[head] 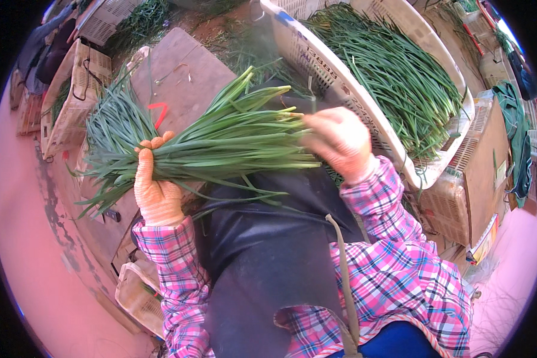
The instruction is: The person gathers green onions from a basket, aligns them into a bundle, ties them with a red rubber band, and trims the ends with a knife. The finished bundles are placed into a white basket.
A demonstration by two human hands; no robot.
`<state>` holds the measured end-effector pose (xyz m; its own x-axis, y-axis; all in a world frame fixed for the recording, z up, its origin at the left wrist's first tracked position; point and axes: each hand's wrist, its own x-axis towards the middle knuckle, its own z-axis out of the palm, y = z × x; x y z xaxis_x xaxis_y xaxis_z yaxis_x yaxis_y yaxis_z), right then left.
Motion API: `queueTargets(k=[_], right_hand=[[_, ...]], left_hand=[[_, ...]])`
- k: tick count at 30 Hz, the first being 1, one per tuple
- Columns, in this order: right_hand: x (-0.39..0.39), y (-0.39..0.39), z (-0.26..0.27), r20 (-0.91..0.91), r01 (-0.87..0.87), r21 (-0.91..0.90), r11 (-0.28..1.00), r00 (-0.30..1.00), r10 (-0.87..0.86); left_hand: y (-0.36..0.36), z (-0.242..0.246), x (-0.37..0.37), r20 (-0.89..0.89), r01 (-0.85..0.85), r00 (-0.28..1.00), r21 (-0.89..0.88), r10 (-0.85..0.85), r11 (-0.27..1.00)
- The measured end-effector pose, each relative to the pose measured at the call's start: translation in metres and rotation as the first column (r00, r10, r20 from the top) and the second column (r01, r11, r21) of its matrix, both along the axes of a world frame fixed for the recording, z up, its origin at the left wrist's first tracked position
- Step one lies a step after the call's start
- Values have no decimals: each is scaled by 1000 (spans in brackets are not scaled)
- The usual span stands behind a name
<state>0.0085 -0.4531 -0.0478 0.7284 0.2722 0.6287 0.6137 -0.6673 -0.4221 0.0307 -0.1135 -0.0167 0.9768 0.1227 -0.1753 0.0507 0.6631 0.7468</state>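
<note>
My gloved left hand (156,183) grips a thick bunch of long green garlic chives (232,134) around its leafy part, with the pale cut ends pointing right. At those ends is my right hand (340,138), also gloved and blurred; whether its fingers pinch a stalk cannot be told. More chives (116,116) lie behind my left hand on a board (183,67), where a red strip (159,114) also rests. A large white plastic crate (353,94) at the upper right holds a heap of chives (385,76).
Slatted plastic crates stand at the left (78,89) and right (447,201), the right one beside a brown panel (487,165). A small crate (138,295) is at the lower left. Loose greens litter the floor. A dark apron (273,259) covers my lap.
</note>
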Motion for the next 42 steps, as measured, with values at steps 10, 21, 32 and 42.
queueTargets(k=[10,21,32,42], right_hand=[[4,37,-27,-345,238,347,907,932,-112],[-38,-73,-31,-689,36,-573,818,519,-506],[1,34,-3,-215,-101,27,995,971,104],[-2,-23,-43,-778,503,210,838,605,-169]], left_hand=[[-1,-1,-2,-19,-26,999,-27,25,999],[12,-1,-1,-21,17,1000,-90,-19,996],[11,6,1,-12,-9,1000,2,9,1000],[14,7,-1,-37,55,998,13,-54,998]])
